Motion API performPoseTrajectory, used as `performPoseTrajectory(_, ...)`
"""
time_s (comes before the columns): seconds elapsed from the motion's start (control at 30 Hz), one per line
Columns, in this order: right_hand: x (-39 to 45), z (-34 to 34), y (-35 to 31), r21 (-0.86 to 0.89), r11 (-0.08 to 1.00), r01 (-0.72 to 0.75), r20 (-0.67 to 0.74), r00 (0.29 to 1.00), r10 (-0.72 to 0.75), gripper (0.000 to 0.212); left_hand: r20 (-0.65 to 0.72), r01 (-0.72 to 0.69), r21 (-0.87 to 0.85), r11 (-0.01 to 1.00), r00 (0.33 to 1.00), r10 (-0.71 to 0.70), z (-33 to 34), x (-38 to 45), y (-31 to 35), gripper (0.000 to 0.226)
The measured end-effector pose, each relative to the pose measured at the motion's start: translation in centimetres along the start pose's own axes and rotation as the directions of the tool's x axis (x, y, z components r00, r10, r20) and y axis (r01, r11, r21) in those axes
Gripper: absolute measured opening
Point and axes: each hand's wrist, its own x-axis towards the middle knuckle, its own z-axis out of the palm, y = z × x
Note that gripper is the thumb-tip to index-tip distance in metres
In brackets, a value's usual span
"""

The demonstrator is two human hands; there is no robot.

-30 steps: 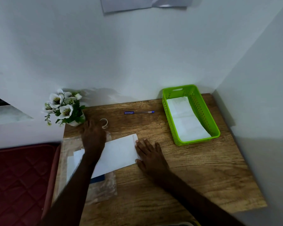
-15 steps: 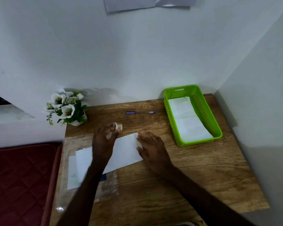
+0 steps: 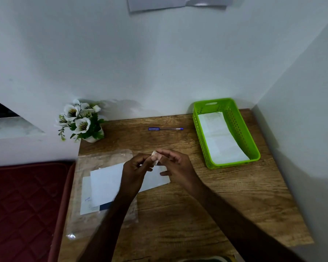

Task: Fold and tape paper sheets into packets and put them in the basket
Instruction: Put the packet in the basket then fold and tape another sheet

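I see the wooden table (image 3: 206,205) set in a corner. On its left lies a clear plastic sleeve (image 3: 102,161) under a folded white paper sheet (image 3: 106,182). At the far right stands a green slotted plastic basket (image 3: 240,129) with white paper packets (image 3: 220,140) inside. My left hand (image 3: 134,171) and right hand (image 3: 178,165) meet above the sheet, both pinching a small roll of clear tape (image 3: 156,157). A blue pen (image 3: 165,129) lies near the wall.
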Motion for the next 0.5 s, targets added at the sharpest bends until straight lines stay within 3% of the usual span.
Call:
performPoseTrajectory(0.23, -0.3, -0.3, -0.6, 0.124, 0.991, -0.059, 0.021, 0.998, 0.057, 0.02, 0.029, 0.024, -0.058, 0.998, 0.999, -0.022, 0.3, -0.8, 0.4, 0.03)
performPoseTrajectory(0.5, -0.1, -1.1, -0.3, 0.051, 0.996, -0.07, -0.011, 0.997, 0.07, 0.018, 0.035, 0.014, 0.001, 1.0, 0.999, -0.014, 0.2, -1.2, 0.0, 0.02)
